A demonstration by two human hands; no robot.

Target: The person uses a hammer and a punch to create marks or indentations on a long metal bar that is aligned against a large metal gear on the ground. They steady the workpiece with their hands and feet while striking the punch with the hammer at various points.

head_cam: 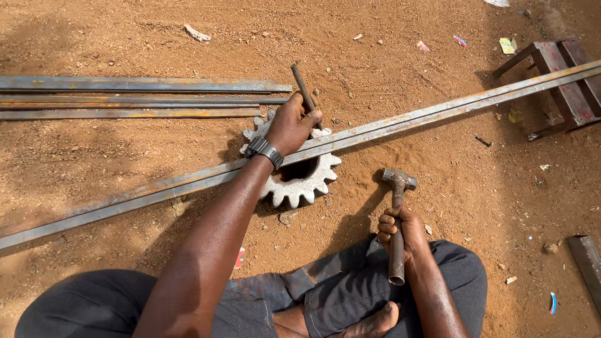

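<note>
Left hand (pixel 289 125) clamped on chisel (pixel 305 94) over steel bar (pixel 400 120), right hand (pixel 400 233) gripping hammer (pixel 398 206), yellow wrapper (pixel 508 45) top right

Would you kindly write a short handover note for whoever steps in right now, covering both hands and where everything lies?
Left hand: closed on a dark steel rod, holding it tilted, lower end hidden at the long steel bar.
Right hand: closed on the hammer handle, its head just above the dirt, away from the rod.
The long bar lies slantwise across a toothed gear wheel on the ground. Three more bars lie at the upper left; a small metal stand is at the upper right.
Done: rod placed, bar resting on gear. No mark on the bar is visible.
</note>
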